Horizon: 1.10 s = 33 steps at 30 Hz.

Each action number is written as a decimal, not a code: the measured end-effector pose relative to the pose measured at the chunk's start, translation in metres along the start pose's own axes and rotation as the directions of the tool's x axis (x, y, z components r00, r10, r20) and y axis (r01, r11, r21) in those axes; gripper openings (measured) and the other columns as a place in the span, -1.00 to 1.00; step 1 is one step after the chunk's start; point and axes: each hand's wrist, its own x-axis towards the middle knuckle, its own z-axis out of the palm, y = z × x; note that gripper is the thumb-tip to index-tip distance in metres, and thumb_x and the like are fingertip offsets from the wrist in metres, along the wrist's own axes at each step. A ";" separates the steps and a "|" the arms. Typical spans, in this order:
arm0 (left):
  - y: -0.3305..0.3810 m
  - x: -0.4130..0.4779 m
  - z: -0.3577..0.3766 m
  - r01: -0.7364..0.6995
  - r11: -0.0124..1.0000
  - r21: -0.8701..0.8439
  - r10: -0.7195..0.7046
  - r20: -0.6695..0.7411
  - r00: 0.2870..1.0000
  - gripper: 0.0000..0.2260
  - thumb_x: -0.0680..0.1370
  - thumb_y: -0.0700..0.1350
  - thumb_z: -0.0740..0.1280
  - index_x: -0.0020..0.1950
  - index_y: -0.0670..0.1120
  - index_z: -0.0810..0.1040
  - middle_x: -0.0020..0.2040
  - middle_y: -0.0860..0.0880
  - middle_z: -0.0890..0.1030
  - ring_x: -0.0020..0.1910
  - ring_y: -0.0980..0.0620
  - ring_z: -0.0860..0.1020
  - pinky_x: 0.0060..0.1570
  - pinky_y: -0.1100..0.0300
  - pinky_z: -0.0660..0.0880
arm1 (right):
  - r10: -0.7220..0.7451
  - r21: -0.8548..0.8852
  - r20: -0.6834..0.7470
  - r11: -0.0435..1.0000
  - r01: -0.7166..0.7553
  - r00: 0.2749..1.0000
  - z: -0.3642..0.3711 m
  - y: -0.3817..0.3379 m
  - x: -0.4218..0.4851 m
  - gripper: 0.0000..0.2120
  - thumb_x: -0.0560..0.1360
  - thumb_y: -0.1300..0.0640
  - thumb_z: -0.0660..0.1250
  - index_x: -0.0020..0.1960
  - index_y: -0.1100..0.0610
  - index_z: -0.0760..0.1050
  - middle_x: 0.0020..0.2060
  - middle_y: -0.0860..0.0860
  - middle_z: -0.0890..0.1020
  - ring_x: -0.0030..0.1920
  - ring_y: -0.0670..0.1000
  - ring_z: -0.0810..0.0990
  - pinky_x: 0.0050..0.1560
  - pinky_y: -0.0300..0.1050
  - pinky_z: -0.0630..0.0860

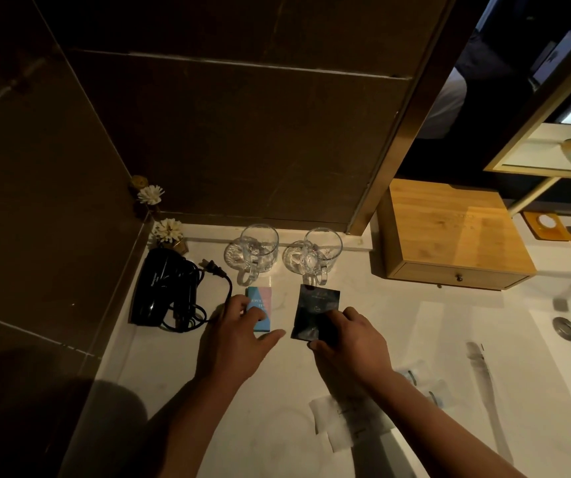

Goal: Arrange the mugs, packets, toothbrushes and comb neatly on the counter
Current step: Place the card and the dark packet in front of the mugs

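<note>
Two clear glass mugs stand side by side by the back wall, the left mug point(259, 248) and the right mug point(322, 251), handles toward me. In front of them lie a blue-and-pink packet point(259, 301) and a black packet point(317, 307). My left hand point(239, 336) rests with its fingers on the blue-and-pink packet. My right hand point(349, 339) pinches the lower edge of the black packet. White wrapped items point(342, 422) lie under my right forearm, a long wrapped toothbrush-like piece point(484, 377) to the right. I cannot pick out the comb.
A black hair dryer point(163, 291) with coiled cord and plug lies at the left on the white counter point(160, 370). A small vase of white flowers point(168, 232) stands in the corner. A wooden drawer box point(449, 232) sits right of the mugs. The sink drain point(566, 327) is far right.
</note>
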 end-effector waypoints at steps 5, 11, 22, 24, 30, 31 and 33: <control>0.013 0.006 -0.005 0.088 0.996 0.003 -0.088 0.017 0.996 -0.53 0.38 -0.08 0.50 0.27 -0.05 0.51 0.17 -0.11 0.59 0.12 -0.16 0.53 0.10 -0.08 0.53 | -0.002 0.012 0.016 1.000 0.002 1.000 -0.002 0.001 0.002 -0.43 0.42 -0.30 0.34 0.34 -0.08 0.39 0.04 -0.03 0.57 -0.04 0.00 0.52 -0.17 -0.12 0.56; -0.008 -0.001 -0.008 -0.065 0.986 -0.154 0.065 -0.001 0.998 -0.37 0.37 -0.48 0.31 0.33 0.05 0.55 0.47 0.01 0.45 0.49 -0.08 0.33 0.33 -0.10 0.46 | -0.022 0.026 -0.002 0.999 0.022 1.000 -0.001 0.006 0.003 -0.57 0.50 -0.11 0.35 0.35 -0.10 0.44 0.00 -0.03 0.57 -0.08 0.01 0.52 -0.35 -0.32 0.27; 0.007 0.000 0.004 0.082 0.997 -0.003 -0.082 0.057 0.995 -0.28 0.36 0.18 0.50 0.45 -0.03 0.39 0.39 -0.07 0.49 0.33 -0.13 0.40 0.24 -0.09 0.49 | -0.017 0.070 0.017 0.997 0.016 1.000 -0.002 0.009 0.009 -0.52 0.48 -0.23 0.33 0.35 -0.10 0.43 0.06 -0.02 0.55 -0.04 -0.01 0.51 -0.20 -0.20 0.49; 0.000 0.004 0.001 0.047 0.993 -0.111 -0.032 0.133 0.991 -0.31 0.42 0.01 0.51 0.52 0.01 0.34 0.53 0.00 0.37 0.47 -0.07 0.32 0.37 -0.10 0.42 | -0.027 0.055 0.011 0.998 0.026 1.000 -0.003 0.009 0.009 -0.53 0.48 -0.22 0.33 0.35 -0.11 0.43 0.06 0.00 0.55 -0.03 0.01 0.52 -0.22 -0.20 0.46; -0.013 -0.003 -0.003 -0.015 0.981 -0.194 0.012 -0.016 1.000 -0.52 0.39 -0.12 0.57 0.29 0.02 0.57 0.42 0.02 0.48 0.35 -0.06 0.50 0.06 -0.07 0.64 | -0.032 0.029 -0.009 0.999 0.032 0.999 0.000 0.007 0.010 -0.54 0.46 -0.22 0.35 0.32 -0.13 0.45 0.01 -0.02 0.55 -0.06 0.01 0.51 -0.31 -0.22 0.35; -0.013 -0.005 -0.001 -0.029 0.985 -0.168 0.026 -0.022 0.999 -0.56 0.39 -0.09 0.58 0.24 0.00 0.60 0.36 0.00 0.52 0.31 -0.09 0.53 0.01 -0.08 0.65 | -0.029 0.025 -0.010 0.999 0.029 1.000 0.000 0.006 0.010 -0.54 0.47 -0.22 0.35 0.32 -0.12 0.45 0.01 -0.02 0.55 -0.06 0.01 0.51 -0.32 -0.22 0.33; -0.010 -0.007 0.000 -0.083 0.994 -0.066 0.082 -0.015 0.997 -0.63 0.40 -0.06 0.58 0.18 -0.02 0.64 0.32 -0.05 0.56 0.26 -0.12 0.55 -0.04 -0.07 0.66 | -0.024 0.021 -0.014 0.999 0.025 1.000 0.000 0.003 0.010 -0.54 0.47 -0.21 0.35 0.32 -0.10 0.45 0.02 -0.01 0.56 -0.05 0.02 0.51 -0.31 -0.22 0.32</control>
